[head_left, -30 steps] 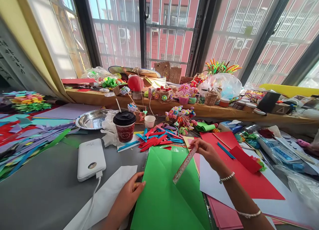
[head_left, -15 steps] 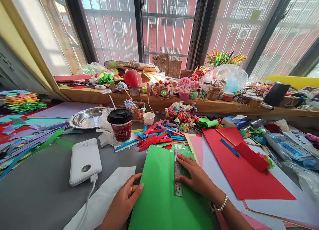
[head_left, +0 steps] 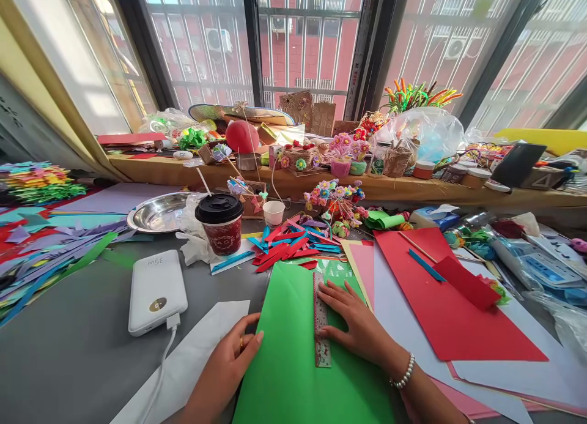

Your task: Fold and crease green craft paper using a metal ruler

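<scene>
1. Head view, only one angle here: the right hand (head_left: 355, 326) lies flat with fingers spread, pressing down on a patterned ruler (head_left: 321, 320). It's not gripping anything, just pinning the ruler from its right side, fingertips touching the ruler's edge.
2. The ruler lies lengthwise, pointing away from the person, on a green paper sheet (head_left: 288, 350). It sits right of the sheet's middle, directly under the right fingertips.
3. The left hand (head_left: 229, 366) rests on the left edge of the green sheet, fingers loosely curled with the tips on the paper. Nothing is clasped in it, it's just holding the sheet down. There's a ring on one finger.
4. Just left of the left hand there's a white paper piece (head_left: 197, 357) on the grey table (head_left: 77, 350), and beyond that a white power bank (head_left: 156, 289) with its cable running back toward the person.
5. Right of the right hand: a pink sheet (head_left: 364, 268) tucked against the green one, then a big red sheet (head_left: 440, 308) lying on white paper.
6. Past the fingertips, further out on the table, a pile of red and blue paper strips (head_left: 288, 249), and left of those a red coffee cup (head_left: 221, 225) with a black lid, with a metal dish (head_left: 158, 211) beside it.
7. The right wrist has a pearl bracelet (head_left: 403, 375) on it.
</scene>
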Demonstrator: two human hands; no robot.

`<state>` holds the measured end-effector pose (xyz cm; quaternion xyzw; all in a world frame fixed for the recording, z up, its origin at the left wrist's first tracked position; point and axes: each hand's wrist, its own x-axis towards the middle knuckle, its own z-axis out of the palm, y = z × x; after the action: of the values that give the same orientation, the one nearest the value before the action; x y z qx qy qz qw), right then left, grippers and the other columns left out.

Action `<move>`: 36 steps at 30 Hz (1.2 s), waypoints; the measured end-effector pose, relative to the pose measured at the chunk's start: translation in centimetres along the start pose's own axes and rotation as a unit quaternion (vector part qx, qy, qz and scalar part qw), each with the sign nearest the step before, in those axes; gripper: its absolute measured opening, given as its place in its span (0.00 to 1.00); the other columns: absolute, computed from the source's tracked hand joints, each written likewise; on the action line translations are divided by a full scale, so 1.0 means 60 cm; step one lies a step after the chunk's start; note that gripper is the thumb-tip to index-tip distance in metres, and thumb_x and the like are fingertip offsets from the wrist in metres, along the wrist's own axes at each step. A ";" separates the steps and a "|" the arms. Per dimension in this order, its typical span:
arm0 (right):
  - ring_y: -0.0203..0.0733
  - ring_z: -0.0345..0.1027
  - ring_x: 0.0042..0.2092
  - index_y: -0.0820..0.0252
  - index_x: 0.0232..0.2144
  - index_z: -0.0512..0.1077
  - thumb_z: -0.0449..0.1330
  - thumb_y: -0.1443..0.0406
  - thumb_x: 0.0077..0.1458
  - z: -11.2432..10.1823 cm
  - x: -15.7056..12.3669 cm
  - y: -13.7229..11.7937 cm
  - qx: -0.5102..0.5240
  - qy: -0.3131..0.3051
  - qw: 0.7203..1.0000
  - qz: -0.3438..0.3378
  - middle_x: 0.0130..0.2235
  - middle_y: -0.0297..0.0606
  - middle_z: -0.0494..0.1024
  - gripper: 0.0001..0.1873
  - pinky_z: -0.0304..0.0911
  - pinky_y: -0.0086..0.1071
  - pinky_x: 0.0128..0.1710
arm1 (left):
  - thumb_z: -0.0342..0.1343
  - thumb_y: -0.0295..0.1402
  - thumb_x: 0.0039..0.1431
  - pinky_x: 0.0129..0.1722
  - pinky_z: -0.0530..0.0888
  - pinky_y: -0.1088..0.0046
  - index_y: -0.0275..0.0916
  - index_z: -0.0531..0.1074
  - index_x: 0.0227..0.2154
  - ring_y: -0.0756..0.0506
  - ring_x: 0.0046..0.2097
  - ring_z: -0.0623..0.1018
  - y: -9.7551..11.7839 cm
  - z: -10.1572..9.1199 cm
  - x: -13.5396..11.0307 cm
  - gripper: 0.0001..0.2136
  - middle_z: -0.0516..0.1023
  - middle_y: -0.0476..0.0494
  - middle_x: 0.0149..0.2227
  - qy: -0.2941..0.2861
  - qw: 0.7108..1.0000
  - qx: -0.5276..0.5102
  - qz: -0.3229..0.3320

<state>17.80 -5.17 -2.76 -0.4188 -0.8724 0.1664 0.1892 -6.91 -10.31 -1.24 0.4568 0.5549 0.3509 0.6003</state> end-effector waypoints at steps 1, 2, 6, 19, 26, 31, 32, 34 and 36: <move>0.50 0.45 0.59 0.59 0.55 0.55 0.50 0.48 0.50 0.000 0.000 0.000 0.000 -0.002 1.000 0.001 0.57 0.43 0.56 0.34 0.39 0.52 0.56 | 0.52 0.49 0.46 0.30 0.69 0.73 0.37 0.55 0.50 0.45 0.31 0.75 0.003 0.000 -0.001 0.31 0.77 0.47 0.29 -0.001 1.000 -0.004 -0.001; 0.50 0.45 0.59 0.60 0.55 0.55 0.50 0.48 0.50 0.000 0.001 0.000 0.001 -0.003 1.000 0.002 0.57 0.43 0.56 0.34 0.39 0.52 0.57 | 0.53 0.48 0.46 0.31 0.70 0.73 0.36 0.55 0.49 0.44 0.32 0.75 0.006 -0.001 -0.001 0.31 0.77 0.46 0.29 -0.002 1.000 -0.008 -0.003; 0.49 0.45 0.59 0.61 0.55 0.56 0.50 0.48 0.50 0.000 0.002 -0.003 0.000 -0.004 1.000 0.008 0.57 0.42 0.56 0.34 0.40 0.51 0.57 | 0.57 0.44 0.43 0.34 0.72 0.68 0.37 0.56 0.45 0.43 0.34 0.76 0.022 0.004 0.008 0.28 0.77 0.43 0.32 -0.014 1.000 -0.022 -0.013; 0.50 0.47 0.58 0.63 0.52 0.61 0.53 0.50 0.49 -0.008 0.008 -0.011 -0.001 -0.003 1.000 0.018 0.55 0.43 0.61 0.32 0.40 0.50 0.57 | 0.53 0.40 0.43 0.27 0.66 0.72 0.34 0.65 0.36 0.43 0.32 0.74 0.109 0.019 0.114 0.18 0.73 0.45 0.29 0.109 0.913 0.392 0.033; 0.49 0.57 0.53 0.62 0.48 0.65 0.59 0.53 0.45 -0.001 0.022 -0.004 0.011 0.026 0.999 0.018 0.51 0.47 0.66 0.29 0.43 0.49 0.57 | 0.51 0.34 0.48 0.26 0.60 0.74 0.36 0.66 0.22 0.46 0.30 0.70 0.138 0.030 0.118 0.06 0.71 0.47 0.25 0.120 0.853 0.501 0.081; 0.52 0.54 0.55 0.67 0.51 0.62 0.60 0.55 0.44 -0.005 0.028 -0.009 -0.015 -0.005 0.999 0.031 0.54 0.49 0.61 0.34 0.47 0.48 0.55 | 0.51 0.32 0.49 0.28 0.61 0.73 0.35 0.70 0.26 0.45 0.32 0.72 0.144 0.037 0.108 0.07 0.75 0.43 0.30 0.123 0.828 0.536 0.108; 0.53 0.53 0.55 0.67 0.51 0.62 0.60 0.54 0.44 -0.006 0.029 -0.010 -0.020 -0.012 0.999 0.033 0.55 0.49 0.60 0.34 0.47 0.49 0.55 | 0.51 0.32 0.50 0.29 0.62 0.73 0.34 0.71 0.28 0.44 0.33 0.72 0.145 0.038 0.107 0.07 0.76 0.41 0.32 0.123 0.826 0.539 0.112; 0.54 0.50 0.56 0.67 0.51 0.62 0.60 0.54 0.44 -0.007 0.031 -0.011 -0.026 -0.023 0.999 0.036 0.55 0.48 0.60 0.34 0.47 0.49 0.55 | 0.50 0.32 0.51 0.31 0.63 0.72 0.34 0.72 0.30 0.43 0.36 0.73 0.146 0.042 0.106 0.08 0.76 0.39 0.35 0.120 0.820 0.546 0.119; 0.53 0.49 0.57 0.66 0.51 0.61 0.59 0.54 0.44 -0.008 0.032 -0.010 -0.026 -0.031 0.999 0.037 0.56 0.48 0.59 0.34 0.45 0.49 0.56 | 0.50 0.31 0.51 0.35 0.65 0.71 0.35 0.73 0.33 0.43 0.38 0.74 0.148 0.047 0.103 0.09 0.77 0.39 0.37 0.117 0.816 0.551 0.128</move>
<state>16.49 -3.94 -1.71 -0.4500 -0.8660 0.1631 0.1448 -2.52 -2.04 4.84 0.7337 0.6580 0.1105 0.1286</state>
